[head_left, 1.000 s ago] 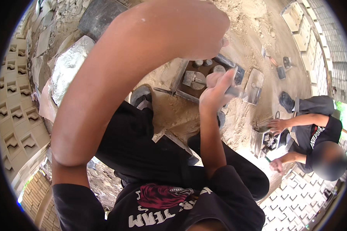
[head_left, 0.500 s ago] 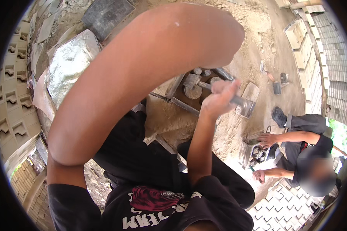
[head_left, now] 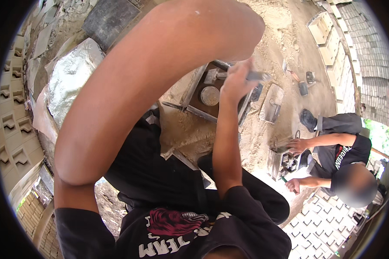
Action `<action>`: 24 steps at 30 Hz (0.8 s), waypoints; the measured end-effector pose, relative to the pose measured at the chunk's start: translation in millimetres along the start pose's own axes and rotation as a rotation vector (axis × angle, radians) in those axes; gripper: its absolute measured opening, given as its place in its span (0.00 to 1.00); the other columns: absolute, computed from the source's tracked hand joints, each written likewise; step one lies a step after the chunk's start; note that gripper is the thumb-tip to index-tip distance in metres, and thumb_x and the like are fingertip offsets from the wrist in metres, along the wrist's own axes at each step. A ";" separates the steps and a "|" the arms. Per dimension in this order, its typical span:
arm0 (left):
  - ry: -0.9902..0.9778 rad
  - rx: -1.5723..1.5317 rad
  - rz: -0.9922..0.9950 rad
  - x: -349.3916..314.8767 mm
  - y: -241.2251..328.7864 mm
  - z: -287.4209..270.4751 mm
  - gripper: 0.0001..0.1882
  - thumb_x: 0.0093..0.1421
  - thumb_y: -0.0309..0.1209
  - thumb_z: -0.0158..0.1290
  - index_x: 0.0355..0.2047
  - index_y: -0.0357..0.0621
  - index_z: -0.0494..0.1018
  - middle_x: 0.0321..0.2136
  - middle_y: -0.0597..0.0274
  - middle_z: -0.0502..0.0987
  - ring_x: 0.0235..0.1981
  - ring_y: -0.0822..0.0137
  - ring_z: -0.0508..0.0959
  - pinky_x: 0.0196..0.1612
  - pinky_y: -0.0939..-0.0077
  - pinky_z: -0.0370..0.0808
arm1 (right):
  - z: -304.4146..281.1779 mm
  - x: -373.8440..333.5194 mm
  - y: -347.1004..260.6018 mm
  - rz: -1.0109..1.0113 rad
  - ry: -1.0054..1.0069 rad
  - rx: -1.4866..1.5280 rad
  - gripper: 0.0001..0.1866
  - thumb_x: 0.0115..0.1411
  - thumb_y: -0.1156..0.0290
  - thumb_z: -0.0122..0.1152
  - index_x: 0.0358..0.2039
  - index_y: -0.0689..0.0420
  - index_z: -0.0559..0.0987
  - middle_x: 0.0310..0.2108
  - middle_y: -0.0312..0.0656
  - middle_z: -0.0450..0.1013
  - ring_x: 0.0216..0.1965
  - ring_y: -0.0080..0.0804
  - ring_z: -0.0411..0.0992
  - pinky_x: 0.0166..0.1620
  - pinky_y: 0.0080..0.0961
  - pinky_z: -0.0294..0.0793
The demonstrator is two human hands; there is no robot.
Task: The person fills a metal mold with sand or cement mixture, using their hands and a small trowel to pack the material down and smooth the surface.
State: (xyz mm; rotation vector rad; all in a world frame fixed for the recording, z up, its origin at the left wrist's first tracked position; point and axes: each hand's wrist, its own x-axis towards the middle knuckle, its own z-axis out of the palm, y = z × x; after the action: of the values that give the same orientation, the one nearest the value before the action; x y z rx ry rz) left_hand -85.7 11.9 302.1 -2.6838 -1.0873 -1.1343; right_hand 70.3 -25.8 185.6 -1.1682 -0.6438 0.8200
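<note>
The right hand has its fingers clenched around the handle of a grey metal tool, whose end sticks out to the right of the fist; what kind of tool it is cannot be made out. The hand hovers over the far right corner of a dark rectangular metal mould that lies on the sandy ground, with a round pale patch showing inside the frame just left of the wrist. The left hand is out of view: only the bent left arm shows, sweeping across the upper middle of the view, so I cannot tell what its fingers are doing. To the right of the mould a flat grey trowel rests on the sand. Farther right, another person crouches with both hands at a small block mould. A crumpled silvery sheet lies to the left.
</note>
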 end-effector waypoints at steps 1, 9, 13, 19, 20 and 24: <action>-0.004 0.030 -0.009 0.1 0.0 -0.6 0.06 0.54 0.29 0.55 0.28 0.40 0.79 0.29 0.53 0.80 0.31 0.58 0.81 0.34 0.65 0.78 | -4.2 -6.3 -6.3 -0.107 0.001 -0.054 0.18 0.65 0.70 0.50 0.17 0.54 0.68 0.13 0.31 0.62 0.14 0.16 0.60 0.18 0.14 0.53; -0.518 -0.105 -0.239 37.0 23.7 -27.3 0.16 0.57 0.29 0.46 0.44 0.38 0.75 0.40 0.44 0.79 0.44 0.49 0.79 0.44 0.60 0.76 | 5.2 33.5 21.3 -0.215 0.110 -0.219 0.25 0.68 0.58 0.51 0.17 0.63 0.72 0.14 0.34 0.65 0.17 0.25 0.66 0.23 0.28 0.65; -0.738 -0.013 -0.331 45.5 31.9 -53.6 0.17 0.56 0.27 0.46 0.44 0.38 0.75 0.39 0.46 0.79 0.42 0.49 0.79 0.43 0.59 0.75 | 19.0 62.3 75.0 -0.693 0.181 -0.516 0.28 0.69 0.54 0.49 0.18 0.63 0.70 0.14 0.36 0.66 0.16 0.26 0.64 0.22 0.29 0.65; -0.647 -0.049 -0.377 38.4 23.1 -64.7 0.17 0.54 0.25 0.47 0.45 0.37 0.75 0.37 0.45 0.79 0.41 0.50 0.79 0.42 0.59 0.76 | 16.9 51.7 69.2 -0.163 0.099 -0.396 0.29 0.69 0.52 0.48 0.18 0.62 0.67 0.16 0.39 0.65 0.18 0.29 0.63 0.23 0.32 0.63; -0.544 -0.069 -0.251 24.6 1.6 -37.9 0.18 0.54 0.25 0.47 0.45 0.37 0.75 0.36 0.45 0.79 0.41 0.50 0.79 0.42 0.58 0.76 | -3.6 70.0 71.1 -0.103 0.080 -0.520 0.28 0.69 0.52 0.48 0.19 0.63 0.68 0.16 0.39 0.65 0.18 0.29 0.62 0.23 0.30 0.63; -0.592 -0.101 -0.340 29.7 13.3 -49.3 0.17 0.53 0.24 0.48 0.43 0.37 0.75 0.35 0.44 0.79 0.40 0.50 0.80 0.41 0.58 0.76 | 3.2 54.5 23.2 0.034 0.134 -0.171 0.27 0.68 0.53 0.49 0.23 0.67 0.70 0.19 0.42 0.67 0.22 0.31 0.64 0.26 0.32 0.65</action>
State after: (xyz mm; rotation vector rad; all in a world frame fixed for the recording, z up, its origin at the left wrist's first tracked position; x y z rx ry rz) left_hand -93.5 5.4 360.3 -3.0881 -1.6489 -0.4040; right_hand 93.1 25.2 165.4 -1.3806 -0.5929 0.7190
